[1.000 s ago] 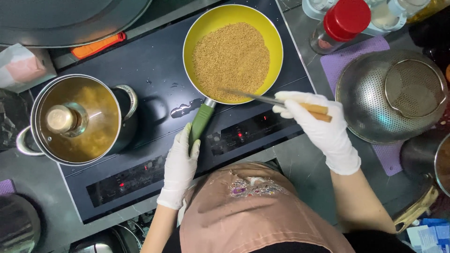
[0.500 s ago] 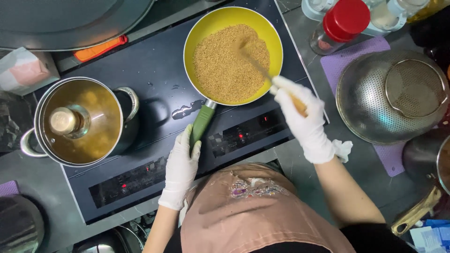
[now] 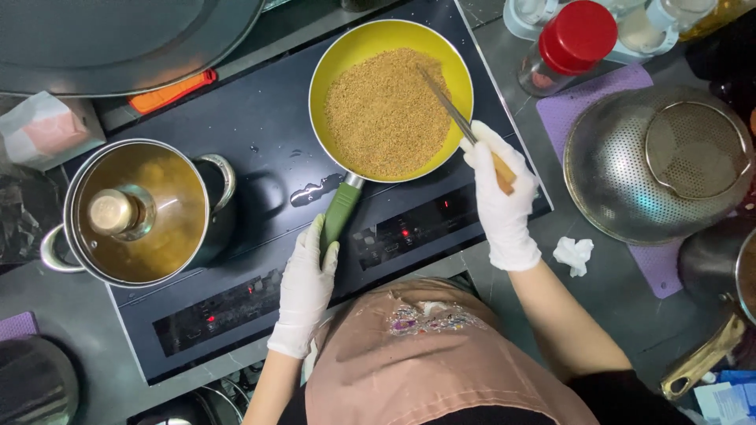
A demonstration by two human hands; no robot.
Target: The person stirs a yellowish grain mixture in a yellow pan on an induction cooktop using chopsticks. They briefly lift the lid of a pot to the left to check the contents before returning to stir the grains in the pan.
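Two gloved hands were counted, the left hand [image 3: 305, 287] and the right hand [image 3: 499, 197]. One yellow pan [image 3: 391, 98], one lidded pot [image 3: 138, 211], one metal colander [image 3: 657, 164], one red-capped jar [image 3: 568, 46] and one crumpled tissue [image 3: 573, 254] were seen.

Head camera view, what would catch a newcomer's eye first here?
The yellow pan of golden-brown grains sits at the top centre of the black cooktop. The left hand grips its green handle, and the right hand holds a wooden-handled utensil in the grains. A lidded steel pot stands to the left.
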